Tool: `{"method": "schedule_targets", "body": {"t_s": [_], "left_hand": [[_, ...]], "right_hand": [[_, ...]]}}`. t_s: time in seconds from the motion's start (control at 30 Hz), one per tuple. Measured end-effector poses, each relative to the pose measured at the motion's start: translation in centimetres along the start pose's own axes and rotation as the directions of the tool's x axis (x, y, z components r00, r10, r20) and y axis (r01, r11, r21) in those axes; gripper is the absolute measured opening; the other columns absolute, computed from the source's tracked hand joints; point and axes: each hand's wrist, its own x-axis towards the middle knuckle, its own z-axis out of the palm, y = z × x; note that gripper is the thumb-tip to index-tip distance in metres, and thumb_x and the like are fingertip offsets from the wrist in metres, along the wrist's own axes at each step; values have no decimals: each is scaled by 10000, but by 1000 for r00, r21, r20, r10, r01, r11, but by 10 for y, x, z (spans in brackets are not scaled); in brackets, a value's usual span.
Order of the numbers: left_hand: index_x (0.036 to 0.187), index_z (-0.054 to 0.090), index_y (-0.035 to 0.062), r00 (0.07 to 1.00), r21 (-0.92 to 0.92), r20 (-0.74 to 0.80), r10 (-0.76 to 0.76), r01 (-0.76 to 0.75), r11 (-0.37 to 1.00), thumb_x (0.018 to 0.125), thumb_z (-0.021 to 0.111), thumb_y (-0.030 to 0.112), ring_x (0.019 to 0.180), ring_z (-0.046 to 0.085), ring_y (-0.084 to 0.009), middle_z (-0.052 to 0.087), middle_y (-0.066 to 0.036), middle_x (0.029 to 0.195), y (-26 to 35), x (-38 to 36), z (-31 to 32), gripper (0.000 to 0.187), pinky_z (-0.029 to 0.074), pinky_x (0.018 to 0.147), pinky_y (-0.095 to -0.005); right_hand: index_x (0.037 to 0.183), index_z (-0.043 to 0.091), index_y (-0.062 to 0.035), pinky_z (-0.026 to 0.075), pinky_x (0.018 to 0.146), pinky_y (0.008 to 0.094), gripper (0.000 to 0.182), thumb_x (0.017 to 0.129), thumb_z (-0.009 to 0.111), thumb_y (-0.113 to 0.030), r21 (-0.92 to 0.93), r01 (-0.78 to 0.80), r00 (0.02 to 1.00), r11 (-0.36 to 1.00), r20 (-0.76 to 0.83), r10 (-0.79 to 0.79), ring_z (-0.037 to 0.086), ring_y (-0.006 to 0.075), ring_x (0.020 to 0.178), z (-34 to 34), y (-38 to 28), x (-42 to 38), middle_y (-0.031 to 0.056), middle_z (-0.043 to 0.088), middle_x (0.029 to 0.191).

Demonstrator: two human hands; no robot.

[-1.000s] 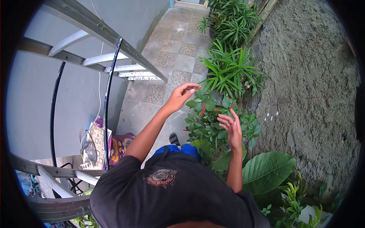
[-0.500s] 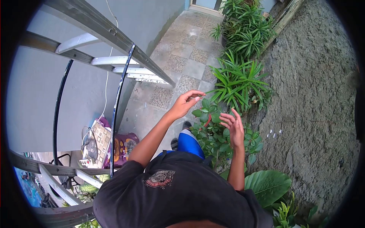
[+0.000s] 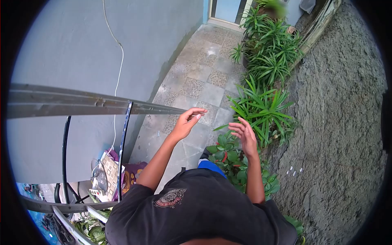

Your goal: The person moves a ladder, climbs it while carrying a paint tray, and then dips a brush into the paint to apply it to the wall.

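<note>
Ladder rail (image 3: 81, 104), slanting across at chest height beside the grey wall (image 3: 73, 49): your left hand (image 3: 185, 122) hovers near its end, fingers curled and empty, your right hand (image 3: 244, 136) open above the plants (image 3: 261, 110); get a firm grip before shifting weight.

Below you, the grey patterned stone-tile floor (image 3: 204, 77) carries colourful packages (image 3: 122, 173) beside the grey wall (image 3: 61, 49).

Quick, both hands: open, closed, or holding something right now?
Left hand: fingers pinched together; whether it holds anything cannot be told.
Right hand: open, empty, fingers spread.
</note>
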Motion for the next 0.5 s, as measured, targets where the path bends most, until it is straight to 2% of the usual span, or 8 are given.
{"method": "schedule_targets", "body": {"t_s": [0.07, 0.33, 0.5], "left_hand": [[1244, 574, 2, 1000, -15, -8, -12, 12, 1000, 990, 516, 86, 1151, 579, -186, 627, -111, 1254, 0, 20, -6, 273, 438, 1015, -338], [1253, 567, 9, 998, 44, -55, 11, -9, 999, 993, 506, 88, 1154, 580, -188, 630, -107, 1249, 5, 83, -15, 279, 432, 1014, -337], [1233, 580, 2, 999, 5, -53, -2, 3, 1000, 992, 513, 106, 1147, 586, -192, 636, -114, 1240, -2, 122, -9, 270, 437, 1006, -337]], "right_hand": [[1443, 358, -14, 437, 964, 356, 630, 1021, 408, -479, -4, -4, 1000, 1000, -6, 4, 588, 263, 1169, -14, -5, 17, 192, 586, 1276], [1408, 409, -7, 442, 963, 352, 612, 1023, 400, -482, -42, 27, 999, 999, 19, -26, 589, 254, 1171, -56, -23, 80, 186, 593, 1273], [1403, 417, -4, 450, 960, 348, 592, 1032, 392, -465, -29, 19, 1000, 999, 2, -18, 590, 255, 1172, -69, -20, 100, 184, 593, 1271]]}}
